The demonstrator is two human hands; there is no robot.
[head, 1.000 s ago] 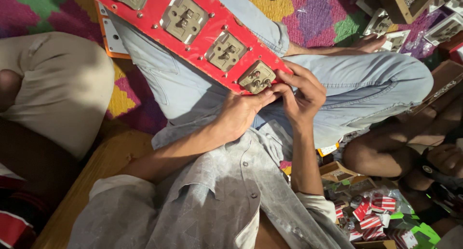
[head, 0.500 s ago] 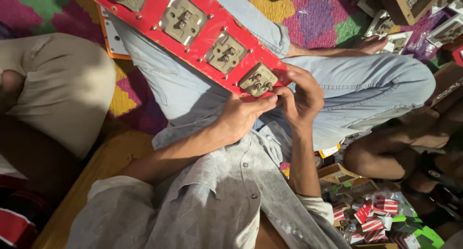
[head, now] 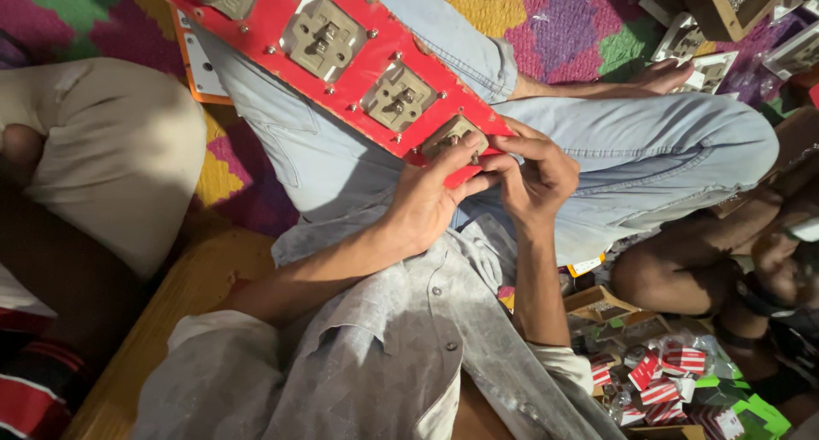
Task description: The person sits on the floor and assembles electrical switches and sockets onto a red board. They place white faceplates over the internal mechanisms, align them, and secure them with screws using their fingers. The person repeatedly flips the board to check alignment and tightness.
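A long red board with several metal socket modules screwed into it lies slanted across my lap, over my blue jeans. My left hand grips the board's near end from below, thumb up against the last socket module. Beside it, my right hand pinches the same end, with its fingertips on that module's edge. The two hands touch each other. What the fingertips hold besides the board is hidden.
Another person's beige-clad knee is at the left and a bare leg at the right. Small red-and-white boxes and cardboard cartons lie at the bottom right. A colourful rug and wooden frames are beyond.
Both hands stay on the board's near end with only small finger movements at the last socket module. The view has shifted slightly.
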